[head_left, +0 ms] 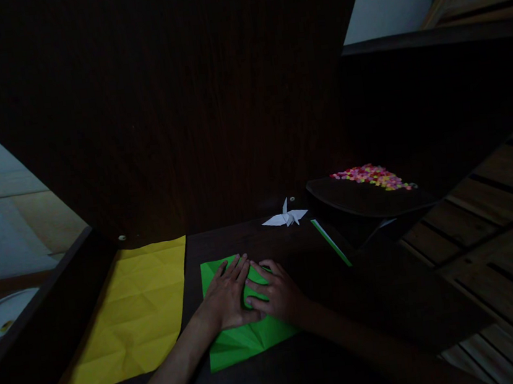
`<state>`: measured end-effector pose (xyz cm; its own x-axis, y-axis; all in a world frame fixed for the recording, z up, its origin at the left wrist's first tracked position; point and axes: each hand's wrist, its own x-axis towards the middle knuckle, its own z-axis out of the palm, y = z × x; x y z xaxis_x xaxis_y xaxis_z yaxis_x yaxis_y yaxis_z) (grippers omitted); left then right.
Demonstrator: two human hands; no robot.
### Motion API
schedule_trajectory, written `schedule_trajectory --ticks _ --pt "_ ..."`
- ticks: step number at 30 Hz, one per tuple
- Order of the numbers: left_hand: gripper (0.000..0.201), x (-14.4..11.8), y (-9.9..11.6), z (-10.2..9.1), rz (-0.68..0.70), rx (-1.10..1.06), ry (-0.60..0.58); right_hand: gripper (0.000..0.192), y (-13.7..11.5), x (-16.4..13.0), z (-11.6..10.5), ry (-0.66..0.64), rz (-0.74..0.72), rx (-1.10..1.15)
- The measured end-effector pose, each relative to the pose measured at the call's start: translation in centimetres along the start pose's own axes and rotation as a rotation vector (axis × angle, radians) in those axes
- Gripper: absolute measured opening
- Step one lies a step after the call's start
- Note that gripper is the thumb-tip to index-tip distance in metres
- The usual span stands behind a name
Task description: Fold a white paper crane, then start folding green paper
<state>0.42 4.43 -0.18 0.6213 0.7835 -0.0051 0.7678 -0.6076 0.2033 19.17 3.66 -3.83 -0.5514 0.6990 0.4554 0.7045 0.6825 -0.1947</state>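
A green sheet of paper (237, 341) with fold creases lies on the dark table (316, 371) in front of me. My left hand (227, 295) rests flat on it, fingers spread and pointing away. My right hand (276, 295) lies beside it on the same sheet, its fingers curled over a raised green fold near the middle. The two hands touch each other. Part of the sheet is hidden under them.
A large creased yellow sheet (131, 313) lies to the left. A white paper crane (286, 216) stands at the back. A dark tray (369, 197) with several small colourful pieces sits at the back right, a green strip (332, 242) near it. Wooden slats lie to the right.
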Motion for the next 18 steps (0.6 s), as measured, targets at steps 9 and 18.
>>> schedule_trajectory --ticks 9,18 --pt "0.109 0.12 -0.18 0.06 0.070 0.021 0.025 0.032 -0.13 0.06 -0.29 -0.005 -0.002 0.000" --pt "0.106 0.01 -0.32 0.04 0.095 0.009 0.039 0.032 0.00 -0.05 -0.20 -0.014 -0.003 -0.022"
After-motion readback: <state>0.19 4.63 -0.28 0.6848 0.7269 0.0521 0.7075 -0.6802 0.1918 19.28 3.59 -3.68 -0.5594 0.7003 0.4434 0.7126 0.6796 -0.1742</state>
